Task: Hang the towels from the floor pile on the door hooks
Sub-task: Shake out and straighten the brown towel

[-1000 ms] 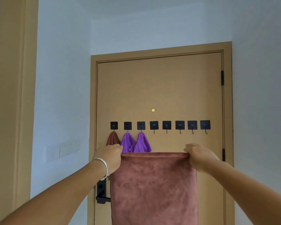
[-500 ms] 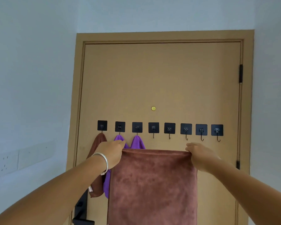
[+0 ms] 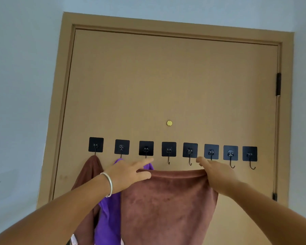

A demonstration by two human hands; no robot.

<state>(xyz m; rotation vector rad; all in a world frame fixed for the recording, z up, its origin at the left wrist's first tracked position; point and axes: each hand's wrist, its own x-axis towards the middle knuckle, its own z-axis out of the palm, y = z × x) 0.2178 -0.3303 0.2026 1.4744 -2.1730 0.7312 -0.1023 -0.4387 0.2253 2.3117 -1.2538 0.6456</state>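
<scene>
Brown plush towel [image 3: 168,206], held by its top edge in the left hand [image 3: 129,172] and right hand [image 3: 217,174], has risen closer to the bare black hooks [image 3: 168,151] just above them.

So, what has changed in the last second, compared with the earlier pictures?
Both hands, left hand and right hand, carried the brown towel up and closer to the door hooks, its top edge now just below them. Forefingers now extend. Unchanged: both hands grip it; three towels hang at left.
</scene>
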